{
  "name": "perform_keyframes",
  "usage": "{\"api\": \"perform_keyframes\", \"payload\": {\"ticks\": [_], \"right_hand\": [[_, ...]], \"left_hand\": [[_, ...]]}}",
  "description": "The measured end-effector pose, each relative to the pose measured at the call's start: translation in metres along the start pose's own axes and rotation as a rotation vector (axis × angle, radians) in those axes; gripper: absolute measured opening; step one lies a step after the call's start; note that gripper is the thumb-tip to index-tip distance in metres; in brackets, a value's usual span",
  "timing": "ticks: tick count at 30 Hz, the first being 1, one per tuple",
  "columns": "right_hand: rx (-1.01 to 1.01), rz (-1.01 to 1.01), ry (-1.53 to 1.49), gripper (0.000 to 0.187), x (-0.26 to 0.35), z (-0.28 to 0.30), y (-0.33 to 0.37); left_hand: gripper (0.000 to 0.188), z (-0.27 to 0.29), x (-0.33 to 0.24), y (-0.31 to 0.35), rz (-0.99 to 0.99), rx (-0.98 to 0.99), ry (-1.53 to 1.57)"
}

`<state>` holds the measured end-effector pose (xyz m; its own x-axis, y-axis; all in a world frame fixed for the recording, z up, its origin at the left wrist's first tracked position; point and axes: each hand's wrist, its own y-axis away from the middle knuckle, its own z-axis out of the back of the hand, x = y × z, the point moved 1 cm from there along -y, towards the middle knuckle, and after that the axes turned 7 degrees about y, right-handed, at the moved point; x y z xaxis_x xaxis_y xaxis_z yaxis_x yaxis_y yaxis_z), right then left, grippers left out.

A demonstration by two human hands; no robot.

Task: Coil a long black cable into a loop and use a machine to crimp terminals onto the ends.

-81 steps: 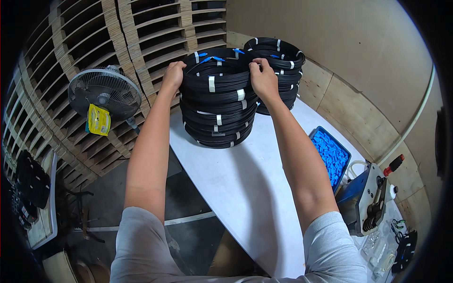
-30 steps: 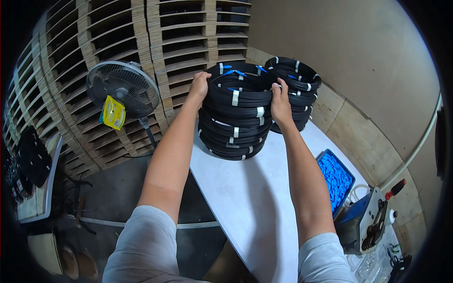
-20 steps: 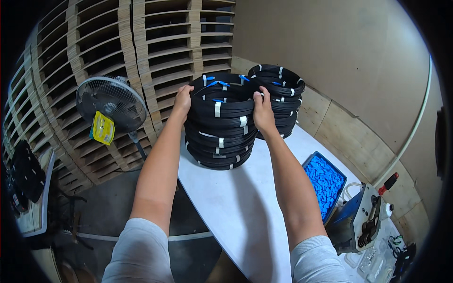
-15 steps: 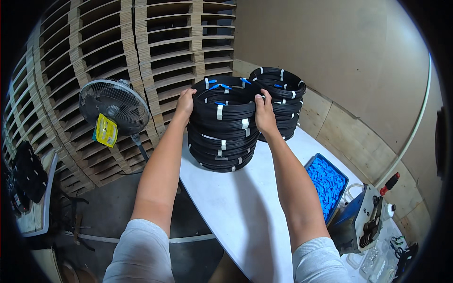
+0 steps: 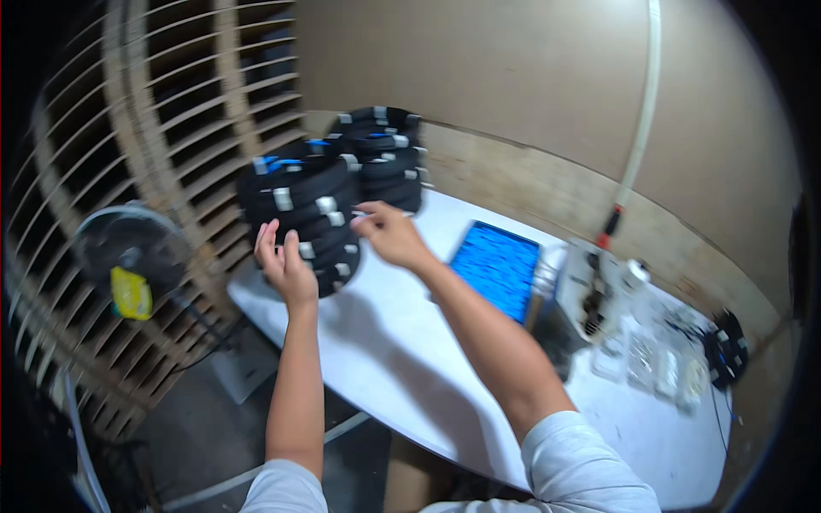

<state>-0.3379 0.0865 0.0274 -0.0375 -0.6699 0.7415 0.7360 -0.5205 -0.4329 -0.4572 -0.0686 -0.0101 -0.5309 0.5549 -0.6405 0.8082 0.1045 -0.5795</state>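
Note:
A tall stack of black cable coils [image 5: 295, 198], bound with white tape and topped with blue connectors, stands at the left end of the white table. In front of its near side is my left hand [image 5: 291, 267], raised with fingers apart and holding nothing. My right hand [image 5: 395, 235] is at the stack's right side, its index finger and thumb stretched toward the coils. Nothing shows in that hand; blur hides whether its fingertips touch the stack. A second coil stack [image 5: 389, 175] stands just behind.
On the white table [image 5: 402, 359], a tray of small blue parts [image 5: 496, 269] lies beside a metal bench machine [image 5: 581, 286]. Clear plastic containers [image 5: 641, 359] and a small black coil [image 5: 727, 349] are farther right. A fan [image 5: 132, 252] stands at left before wooden pallets [image 5: 184, 103].
Both hands have let go of the front stack's upper rim and moved lower. The view has swung right, so the stacks appear farther left and more of the table shows.

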Motion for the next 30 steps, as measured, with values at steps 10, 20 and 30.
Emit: {"api": "perform_keyframes", "payload": {"ticks": [10, 20, 30], "right_hand": [[-0.456, -0.007, 0.096, 0.036, 0.082, 0.199, 0.341], [-0.876, -0.351, 0.720, 0.039, 0.169, 0.287, 0.574], [-1.172, -0.699, 0.726, 0.023, 0.185, 0.337, 0.738]], "left_hand": [[0.024, -0.100, -0.195, 0.238, 0.359, 1.155, 0.544], [0.036, -0.144, -0.344, 0.413, 0.323, 1.652, 0.921], [0.032, -0.146, -0.354, 0.443, 0.211, 1.827, 0.677]]}}
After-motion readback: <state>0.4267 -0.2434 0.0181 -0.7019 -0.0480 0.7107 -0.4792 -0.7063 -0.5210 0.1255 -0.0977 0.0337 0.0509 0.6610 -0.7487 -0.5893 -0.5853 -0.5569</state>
